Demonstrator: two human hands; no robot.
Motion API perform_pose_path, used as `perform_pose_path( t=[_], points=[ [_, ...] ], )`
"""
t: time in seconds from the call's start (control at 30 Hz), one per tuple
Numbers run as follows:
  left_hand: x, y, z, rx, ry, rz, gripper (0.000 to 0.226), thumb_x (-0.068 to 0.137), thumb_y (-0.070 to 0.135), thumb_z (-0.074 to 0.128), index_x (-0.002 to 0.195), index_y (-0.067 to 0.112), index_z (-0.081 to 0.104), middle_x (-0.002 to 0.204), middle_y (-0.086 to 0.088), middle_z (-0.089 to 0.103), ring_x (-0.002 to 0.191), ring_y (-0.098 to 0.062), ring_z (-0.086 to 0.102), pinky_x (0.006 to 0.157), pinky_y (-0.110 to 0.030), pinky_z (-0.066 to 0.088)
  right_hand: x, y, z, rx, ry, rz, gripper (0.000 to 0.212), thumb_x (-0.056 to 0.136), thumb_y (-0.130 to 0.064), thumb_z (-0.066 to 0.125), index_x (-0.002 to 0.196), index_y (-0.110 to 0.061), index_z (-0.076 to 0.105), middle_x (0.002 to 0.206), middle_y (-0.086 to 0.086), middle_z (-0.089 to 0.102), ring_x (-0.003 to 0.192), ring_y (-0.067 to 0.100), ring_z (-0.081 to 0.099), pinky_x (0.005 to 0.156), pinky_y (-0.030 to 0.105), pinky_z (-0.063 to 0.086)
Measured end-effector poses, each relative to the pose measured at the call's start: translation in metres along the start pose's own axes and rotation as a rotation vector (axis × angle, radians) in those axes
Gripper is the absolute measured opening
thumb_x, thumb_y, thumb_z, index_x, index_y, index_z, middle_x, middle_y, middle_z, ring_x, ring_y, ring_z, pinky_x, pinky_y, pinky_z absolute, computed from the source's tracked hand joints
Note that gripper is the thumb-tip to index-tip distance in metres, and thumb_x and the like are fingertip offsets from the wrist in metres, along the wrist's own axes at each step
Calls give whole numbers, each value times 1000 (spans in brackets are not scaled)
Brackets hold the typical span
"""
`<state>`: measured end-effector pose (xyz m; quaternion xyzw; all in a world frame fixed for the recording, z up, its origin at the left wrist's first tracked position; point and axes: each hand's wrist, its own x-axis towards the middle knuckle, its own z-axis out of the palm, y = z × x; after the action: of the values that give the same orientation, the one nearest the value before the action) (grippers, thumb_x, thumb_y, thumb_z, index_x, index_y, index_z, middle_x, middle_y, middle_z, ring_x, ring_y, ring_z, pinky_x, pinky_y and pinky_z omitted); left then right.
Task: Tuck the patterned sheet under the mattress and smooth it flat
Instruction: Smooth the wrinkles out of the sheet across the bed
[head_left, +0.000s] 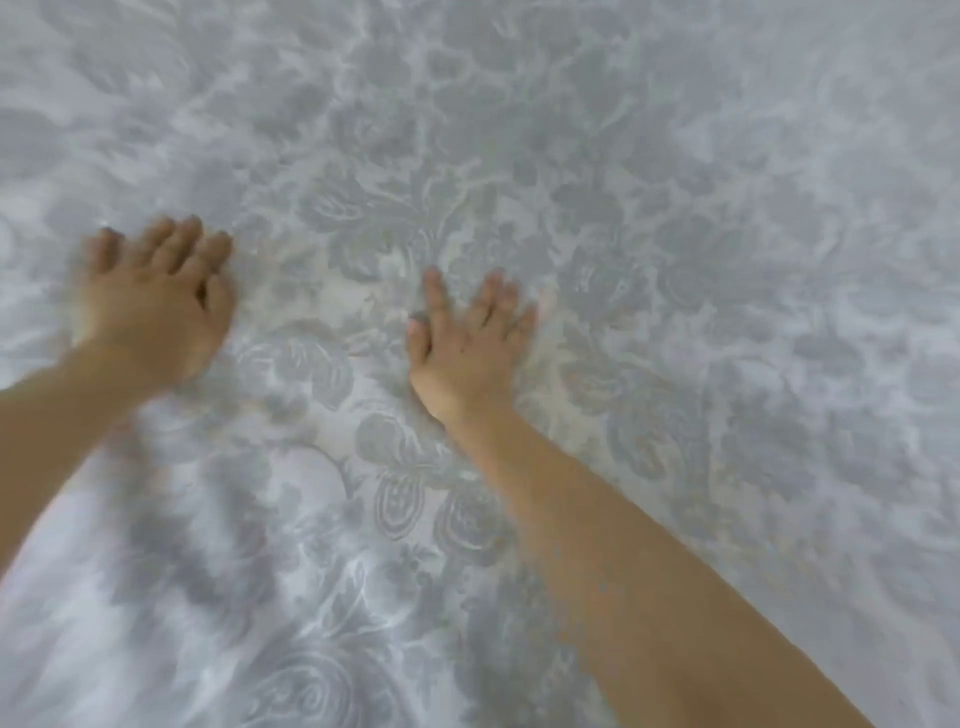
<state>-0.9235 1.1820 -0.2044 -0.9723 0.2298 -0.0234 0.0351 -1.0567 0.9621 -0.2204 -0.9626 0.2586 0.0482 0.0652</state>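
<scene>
- Sheet (467, 597), grey with a floral pattern, fills the whole frame, lying flat with no clear wrinkles.
- Right hand (470, 343), centre of the frame, presses palm-down with fingers straight and spread, holding nothing.
- Left hand (153, 301), at mid left, lies flat too, blurred, fingers extended.
- Smoothing looks well along; no mattress edge shows, so the tuck cannot be judged.
- Nothing else is visible to block the hands.

1. The patterned sheet (675, 260) is pale grey-white cloth printed with larger, darker grey flowers, leaves and scrolls.
2. It lies spread out and fills the whole view, edge to edge.
3. Its middle looks flat and smooth.
4. Toward the near left corner the print is blurred, so creases there cannot be judged.
</scene>
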Motion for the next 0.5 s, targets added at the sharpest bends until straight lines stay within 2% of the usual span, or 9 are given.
perform_pose_path(
  t=[0.07,0.13,0.17,0.2,0.23,0.3,0.37,0.43,0.5],
  points=[
    [5,-11,-8,14,-50,-28,47,97,30,30,137,12,46,143,-14,45,132,-33,40,106,-54,25,0,-53,-4,-1,-74,-269,55,98,-51,13,150,-36,2,155,24,-8,142,43,-14,110,62,-9],
    [16,5,-29,45,-53,2,44,93,28,32,110,1,62,112,-24,61,103,-41,57,87,-52,40,3,-56,-21,36,-66,-444,54,98,-50,14,150,-35,11,158,13,8,146,33,2,113,61,1],
    [26,18,-39,48,-25,55,44,90,28,33,99,-1,64,99,-25,63,89,-41,60,79,-49,42,8,-42,-29,64,20,-396,54,98,-48,15,150,-32,16,157,8,17,145,28,12,114,59,6],
    [39,35,-48,21,51,159,46,89,30,31,99,0,65,99,-26,63,88,-41,60,79,-48,43,15,-19,-37,96,105,-240,54,99,-46,17,150,-30,18,156,6,21,145,26,18,115,57,7],
    [56,52,-52,-25,124,286,49,91,32,29,110,4,64,113,-25,61,101,-42,58,87,-52,41,26,11,-43,103,170,-26,54,99,-44,20,150,-28,16,157,6,20,145,25,18,116,54,5],
    [94,80,-55,-6,51,536,51,98,38,22,142,20,39,150,-15,34,138,-35,31,112,-56,18,46,77,-53,70,103,476,58,99,-46,24,151,-28,7,158,12,10,145,30,12,115,54,3],
    [127,64,-37,83,-101,505,53,99,44,10,150,32,9,160,-3,6,147,-25,4,115,-58,-2,68,105,-59,97,-51,859,60,97,-50,23,150,-30,6,156,21,5,142,40,9,112,59,6],
    [142,-3,-9,78,-125,332,52,99,43,6,150,35,4,160,1,6,147,-19,3,115,-57,-1,102,68,-50,115,-101,905,59,95,-52,19,149,-33,7,154,27,1,141,45,3,110,63,3],
    [143,-76,12,-2,-6,240,53,99,39,11,150,27,17,157,-2,20,146,-18,13,116,-50,7,136,-15,-31,80,-89,667,58,95,-54,14,149,-34,4,153,29,-4,141,45,-2,108,64,-1]
  ],
)
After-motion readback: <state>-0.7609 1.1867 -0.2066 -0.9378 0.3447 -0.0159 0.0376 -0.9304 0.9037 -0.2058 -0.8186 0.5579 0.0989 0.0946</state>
